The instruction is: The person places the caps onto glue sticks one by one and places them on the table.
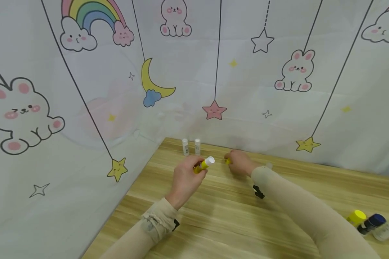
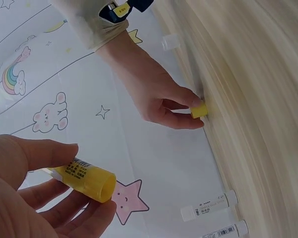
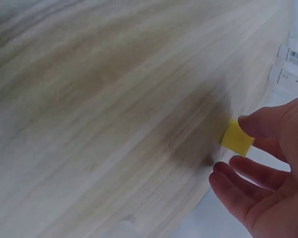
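My left hand [image 1: 186, 178] grips a yellow glue stick [image 1: 204, 164] above the table, its white end tilted up and away. In the left wrist view, a printed label shows on that glue stick [image 2: 84, 177], and its near end looks hollow. Farther back, my right hand [image 1: 241, 162] pinches a short yellow cap [image 2: 198, 110] between thumb and finger, down at the tabletop. The right wrist view also has this cap [image 3: 237, 138] by the thumb. Two white glue sticks [image 1: 185, 146] [image 1: 197, 146] stand upright near the back left corner.
A small translucent cap [image 1: 269, 165] lies behind my right wrist. At the right are a yellow-topped container [image 1: 356, 217], a dark blue one [image 1: 371, 224] and a whitish one [image 1: 388, 230]. Printed cloth [image 1: 246, 126] hangs along the back and left of the wooden table [image 1: 220, 223].
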### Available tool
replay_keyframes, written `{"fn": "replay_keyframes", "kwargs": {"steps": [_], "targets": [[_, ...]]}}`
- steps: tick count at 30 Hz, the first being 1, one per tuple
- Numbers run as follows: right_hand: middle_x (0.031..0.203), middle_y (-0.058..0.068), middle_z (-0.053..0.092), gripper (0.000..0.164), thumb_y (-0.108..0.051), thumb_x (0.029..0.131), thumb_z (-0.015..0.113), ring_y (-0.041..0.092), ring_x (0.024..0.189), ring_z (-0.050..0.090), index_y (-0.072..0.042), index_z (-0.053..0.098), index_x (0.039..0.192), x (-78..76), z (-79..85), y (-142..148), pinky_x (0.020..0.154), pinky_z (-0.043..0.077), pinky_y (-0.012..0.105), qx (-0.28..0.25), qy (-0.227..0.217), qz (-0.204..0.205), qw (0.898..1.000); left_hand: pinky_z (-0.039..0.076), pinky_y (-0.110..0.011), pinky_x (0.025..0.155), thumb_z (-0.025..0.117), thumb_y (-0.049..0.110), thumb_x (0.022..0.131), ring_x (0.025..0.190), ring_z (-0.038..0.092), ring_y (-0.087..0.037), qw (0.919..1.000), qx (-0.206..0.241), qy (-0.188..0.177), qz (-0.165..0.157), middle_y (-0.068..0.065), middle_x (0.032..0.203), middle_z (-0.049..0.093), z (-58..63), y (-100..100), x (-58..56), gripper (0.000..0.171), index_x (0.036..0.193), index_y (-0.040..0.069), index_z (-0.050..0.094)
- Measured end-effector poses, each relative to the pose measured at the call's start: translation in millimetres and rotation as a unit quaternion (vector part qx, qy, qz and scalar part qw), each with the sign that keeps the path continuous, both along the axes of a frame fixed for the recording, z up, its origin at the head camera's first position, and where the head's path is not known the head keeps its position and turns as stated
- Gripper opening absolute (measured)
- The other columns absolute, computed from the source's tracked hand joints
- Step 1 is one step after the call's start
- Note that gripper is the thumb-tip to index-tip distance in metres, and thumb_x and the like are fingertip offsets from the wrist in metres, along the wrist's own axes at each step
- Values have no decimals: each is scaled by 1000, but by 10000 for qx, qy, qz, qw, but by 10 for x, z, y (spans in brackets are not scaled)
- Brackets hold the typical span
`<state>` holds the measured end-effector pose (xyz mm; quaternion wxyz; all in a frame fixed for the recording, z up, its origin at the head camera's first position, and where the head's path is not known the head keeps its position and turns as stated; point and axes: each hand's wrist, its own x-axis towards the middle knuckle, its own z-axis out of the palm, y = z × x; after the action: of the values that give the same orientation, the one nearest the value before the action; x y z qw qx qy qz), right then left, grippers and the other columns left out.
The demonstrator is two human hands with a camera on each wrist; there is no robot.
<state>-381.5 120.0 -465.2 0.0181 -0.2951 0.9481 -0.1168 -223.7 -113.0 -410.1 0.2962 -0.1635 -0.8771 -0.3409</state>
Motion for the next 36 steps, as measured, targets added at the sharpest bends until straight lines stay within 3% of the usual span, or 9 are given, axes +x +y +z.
{"fn": "replay_keyframes", "kwargs": {"steps": [7,21,36], "targets": [[103,11,67,30,2,85,66,26,94,63,-2,74,114,44,-52,10,85,53,44,-148,411,97,9990,55,-33,74,87,7,78,87,67,-15,10000,68,-1,-51,2,101,70,-26,27,19,31,104,13,73],[106,10,68,28,-4,89,68,28,98,65,-5,74,116,163,68,-12,87,53,45,-251,607,83,9978,57,-34,75,86,7,80,90,69,-16,9998,61,-189,68,0,106,71,-79,-6,-10,32,109,12,73],[107,8,65,26,-4,89,72,25,95,64,-7,74,116,462,290,158,82,56,40,-521,619,43,9967,57,-35,74,85,6,80,89,69,-17,9998,19,-214,51,-1,105,71,-149,9,-69,31,108,11,73]]}}
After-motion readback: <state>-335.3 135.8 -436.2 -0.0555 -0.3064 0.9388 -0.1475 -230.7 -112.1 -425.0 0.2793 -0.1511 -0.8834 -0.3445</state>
